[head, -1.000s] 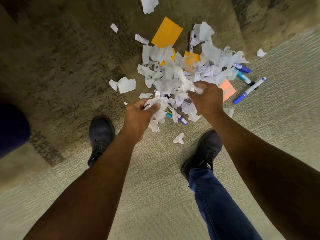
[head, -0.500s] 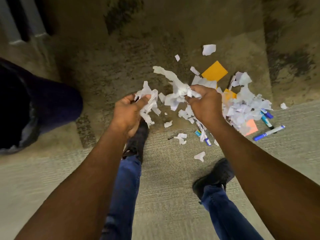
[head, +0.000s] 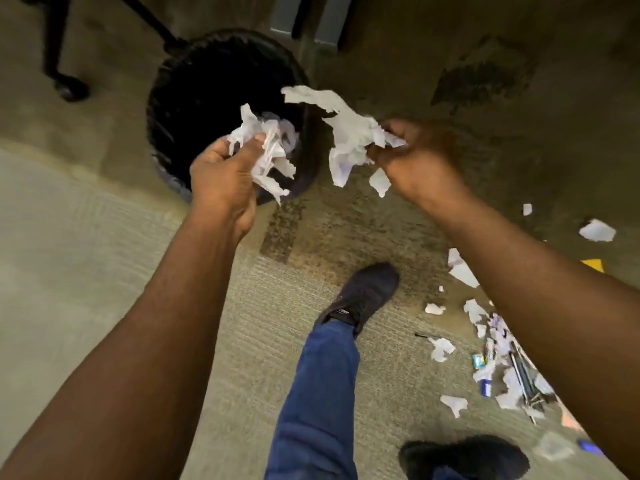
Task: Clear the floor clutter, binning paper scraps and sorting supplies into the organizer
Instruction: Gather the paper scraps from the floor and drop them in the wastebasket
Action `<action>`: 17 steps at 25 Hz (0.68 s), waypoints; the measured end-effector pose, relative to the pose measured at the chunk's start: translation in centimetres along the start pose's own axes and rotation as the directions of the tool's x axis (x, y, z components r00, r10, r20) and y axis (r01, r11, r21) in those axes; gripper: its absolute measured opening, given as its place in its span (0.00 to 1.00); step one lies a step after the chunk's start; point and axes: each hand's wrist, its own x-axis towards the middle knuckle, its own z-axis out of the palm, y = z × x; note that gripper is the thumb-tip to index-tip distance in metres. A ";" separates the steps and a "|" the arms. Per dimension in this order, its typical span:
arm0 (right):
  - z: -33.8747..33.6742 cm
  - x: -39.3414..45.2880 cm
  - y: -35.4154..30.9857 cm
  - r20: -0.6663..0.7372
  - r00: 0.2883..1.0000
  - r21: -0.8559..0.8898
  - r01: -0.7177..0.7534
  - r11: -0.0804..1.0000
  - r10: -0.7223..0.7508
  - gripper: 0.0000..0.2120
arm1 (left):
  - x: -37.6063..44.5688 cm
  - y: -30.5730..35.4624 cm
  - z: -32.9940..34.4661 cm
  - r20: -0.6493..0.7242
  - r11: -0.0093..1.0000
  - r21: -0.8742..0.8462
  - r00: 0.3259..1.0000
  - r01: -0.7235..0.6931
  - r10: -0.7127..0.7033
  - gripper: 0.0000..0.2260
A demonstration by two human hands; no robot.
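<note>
My left hand (head: 221,178) grips a crumpled wad of white paper scraps (head: 268,147) right over the near rim of a round black bin (head: 180,98). My right hand (head: 415,157) holds a second bunch of white paper scraps (head: 349,133) just right of the bin's rim, above the carpet. At the right edge, more torn paper scraps (head: 505,362) lie on the floor mixed with markers (head: 485,388) and pens (head: 523,375). The organizer is not in view.
My left shoe (head: 367,292) steps toward the bin and my other shoe (head: 464,455) is at the bottom. A black chair leg with a caster (head: 67,86) stands at the top left. An orange card corner (head: 593,264) peeks out at right.
I have turned left from the pile. Both hands carried their paper scraps from over the clutter to the bin, which has come into full view. The clutter now lies at the right edge.
</note>
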 end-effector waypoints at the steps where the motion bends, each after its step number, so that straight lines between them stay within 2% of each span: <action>1: 1.6 1.0 -1.5 0.030 1.000 0.007 0.008 1.000 -0.008 0.12 | 1.1 0.6 -1.1 -0.044 1.000 -0.016 0.999 -0.015 0.014 0.03; 3: 4.6 2.9 -4.1 0.085 0.995 0.016 0.059 0.998 -0.060 0.12 | 3.1 1.5 -3.0 -0.131 0.999 -0.021 0.991 -0.035 0.032 0.03; 5: 7.7 4.5 -6.6 0.117 0.983 0.005 0.143 0.990 -0.143 0.11 | 5.5 1.8 -4.5 -0.229 0.998 0.049 0.972 -0.037 0.048 0.02; 7: 10.3 5.7 -8.3 0.128 0.969 -0.029 0.217 0.976 -0.212 0.10 | 8.1 1.3 -5.6 -0.325 0.974 0.218 0.937 -0.059 0.130 0.03; 9: 12.6 6.6 -8.9 0.147 0.954 -0.128 0.281 0.951 -0.262 0.09 | 10.1 0.8 -6.1 -0.351 0.900 0.425 0.899 -0.098 0.263 0.06; 11: 14.2 7.1 -8.5 0.201 0.940 -0.238 0.319 0.917 -0.275 0.11 | 11.0 0.1 -6.2 -0.269 0.778 0.620 0.903 -0.103 0.334 0.12; 13: 15.1 7.2 -7.6 0.313 0.919 -0.363 0.349 0.864 -0.240 0.22 | 11.2 -1.0 -6.2 -0.127 0.642 0.763 0.955 -0.078 0.267 0.19; 15: 15.1 7.2 -6.9 0.425 0.883 -0.419 0.386 0.822 -0.198 0.29 | 10.8 -1.9 -6.1 0.004 0.577 0.808 0.980 -0.119 0.197 0.22; 17: 14.3 6.7 -6.5 0.438 0.866 -0.387 0.423 0.819 -0.241 0.28 | 9.9 -2.4 -5.8 0.070 0.524 0.826 0.961 -0.207 0.268 0.20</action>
